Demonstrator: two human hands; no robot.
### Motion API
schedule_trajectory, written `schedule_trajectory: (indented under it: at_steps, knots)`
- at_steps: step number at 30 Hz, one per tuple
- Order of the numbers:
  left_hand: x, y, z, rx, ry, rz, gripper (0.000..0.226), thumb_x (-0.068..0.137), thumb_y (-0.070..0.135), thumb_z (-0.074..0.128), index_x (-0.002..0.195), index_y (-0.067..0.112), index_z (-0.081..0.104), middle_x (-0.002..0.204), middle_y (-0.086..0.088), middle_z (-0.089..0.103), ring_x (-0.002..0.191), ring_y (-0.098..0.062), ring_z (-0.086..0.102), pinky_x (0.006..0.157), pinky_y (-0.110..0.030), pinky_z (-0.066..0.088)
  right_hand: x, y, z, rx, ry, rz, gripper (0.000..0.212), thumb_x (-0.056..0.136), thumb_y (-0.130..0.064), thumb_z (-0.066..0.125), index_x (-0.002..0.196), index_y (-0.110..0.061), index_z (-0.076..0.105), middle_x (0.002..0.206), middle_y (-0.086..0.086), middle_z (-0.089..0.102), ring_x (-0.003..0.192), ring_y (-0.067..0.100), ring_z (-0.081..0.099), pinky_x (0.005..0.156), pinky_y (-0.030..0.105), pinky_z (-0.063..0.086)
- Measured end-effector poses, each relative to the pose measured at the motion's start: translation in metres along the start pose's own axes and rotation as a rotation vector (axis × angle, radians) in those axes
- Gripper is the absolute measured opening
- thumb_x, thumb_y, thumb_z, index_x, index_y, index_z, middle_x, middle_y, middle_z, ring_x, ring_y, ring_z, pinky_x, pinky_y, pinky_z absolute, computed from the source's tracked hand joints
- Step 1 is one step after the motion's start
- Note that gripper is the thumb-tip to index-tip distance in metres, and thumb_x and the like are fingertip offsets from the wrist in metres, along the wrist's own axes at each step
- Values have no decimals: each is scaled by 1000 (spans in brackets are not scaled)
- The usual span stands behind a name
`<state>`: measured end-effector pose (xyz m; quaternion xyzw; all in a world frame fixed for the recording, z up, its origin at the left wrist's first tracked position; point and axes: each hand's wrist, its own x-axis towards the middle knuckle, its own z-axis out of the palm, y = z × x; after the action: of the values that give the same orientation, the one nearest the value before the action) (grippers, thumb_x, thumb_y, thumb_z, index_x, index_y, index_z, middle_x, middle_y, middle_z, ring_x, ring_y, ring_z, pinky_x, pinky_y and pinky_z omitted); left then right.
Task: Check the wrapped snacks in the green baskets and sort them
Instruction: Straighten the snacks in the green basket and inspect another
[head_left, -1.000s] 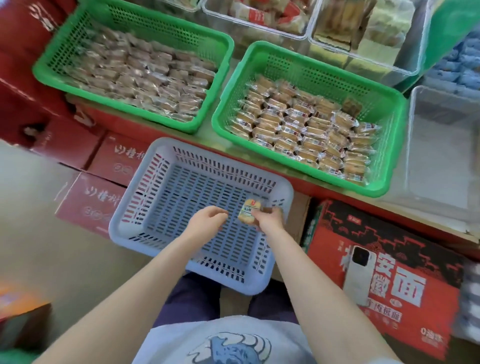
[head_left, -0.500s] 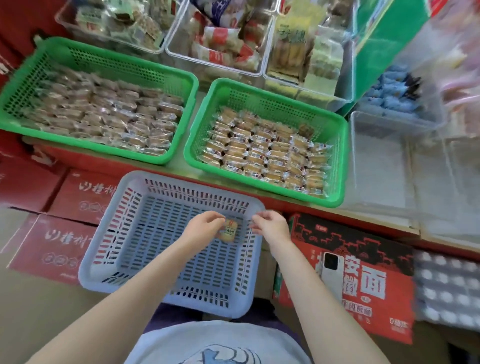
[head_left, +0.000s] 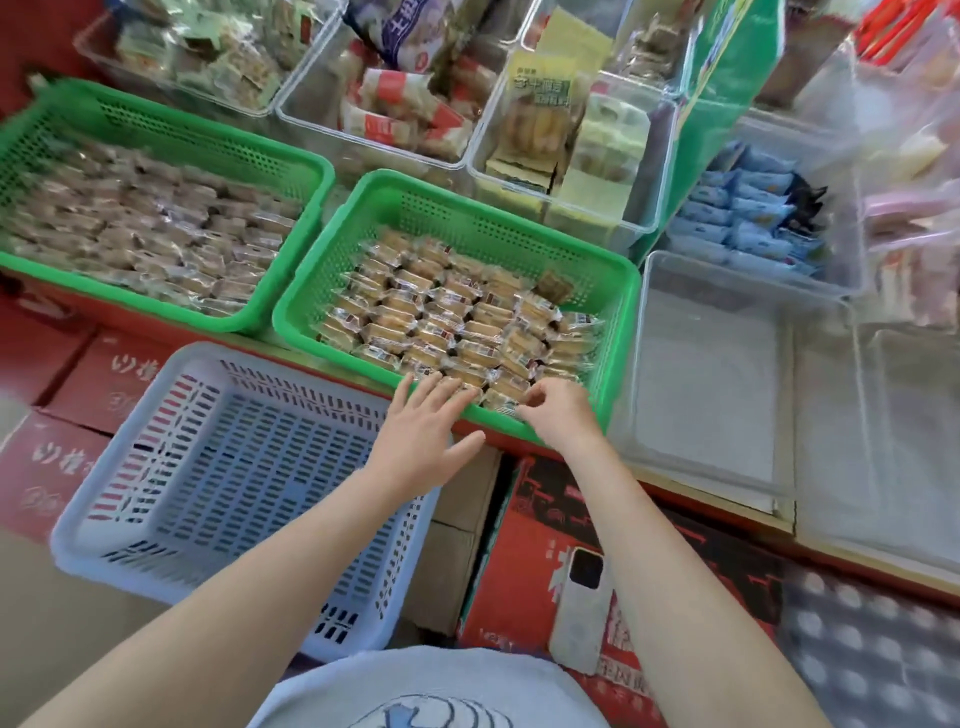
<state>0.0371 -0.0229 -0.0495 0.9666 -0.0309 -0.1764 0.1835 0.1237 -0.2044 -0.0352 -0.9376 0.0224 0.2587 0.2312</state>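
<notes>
At the near rim of the right green basket (head_left: 615, 332): our left hand (head_left: 423, 423) lies flat, steadying snacks (head_left: 447, 322); right hand (head_left: 558, 413) pinches one wrapper (likely for checking).

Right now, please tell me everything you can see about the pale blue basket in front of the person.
The pale blue basket looks like moulded plastic, rectangular, with a slotted floor, slotted walls and a smooth rolled rim. No snack shows inside it. It sits upright, lower than and in front of the two green baskets, resting partly over red cartons. Its far right corner lies under the left hand, whose forearm crosses above that side; whether they touch it cannot be told.
</notes>
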Motion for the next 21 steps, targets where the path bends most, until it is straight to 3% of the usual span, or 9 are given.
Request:
schedule_trajectory:
  at_steps: [4, 8, 12, 17, 21]
  knots:
    - [-6, 2, 5, 61, 9, -13, 87, 84, 75, 6, 161, 34, 13, 169, 7, 9, 156, -16, -7, 124, -44, -17, 6, 1, -3, -128, -60, -34, 18, 91, -24, 72, 95, -7, 73, 95, 6, 70, 86, 22, 64, 70, 27, 44]
    - [-6, 10, 7, 47, -10, -56, 88, 83, 77, 7, 161, 35, 11, 170, 5, 6, 156, -17, -11, 122, -42, -20, 8, 6, -5, -62, -93, -39, 12, 93, -19, 69, 95, -11, 77, 96, -1, 67, 84, 17, 57, 72, 26, 42]
    - [-3, 11, 0, 87, -57, -68, 75, 95, 70, 26, 160, 37, 11, 170, 6, 5, 156, -17, -10, 123, -43, -17, 4, 9, -10, 11, -122, -53, 8, 95, -18, 64, 89, -15, 68, 98, 0, 61, 86, 19, 56, 71, 28, 41]
    - [5, 18, -13, 167, -119, -46, 69, 97, 65, 34, 159, 43, 11, 168, 13, 17, 156, -23, 7, 124, -51, -7, 0, 9, -17, 29, -210, -89, 7, 98, -21, 57, 98, -16, 63, 98, 1, 59, 89, 21, 56, 77, 33, 46]
    - [15, 24, -21, 134, -136, -87, 73, 97, 63, 38, 160, 38, 12, 163, 7, 32, 154, -22, 15, 124, -52, -5, -5, 11, -28, 178, -308, -83, 10, 99, -20, 56, 103, -13, 62, 99, 3, 63, 87, 21, 58, 80, 35, 48]
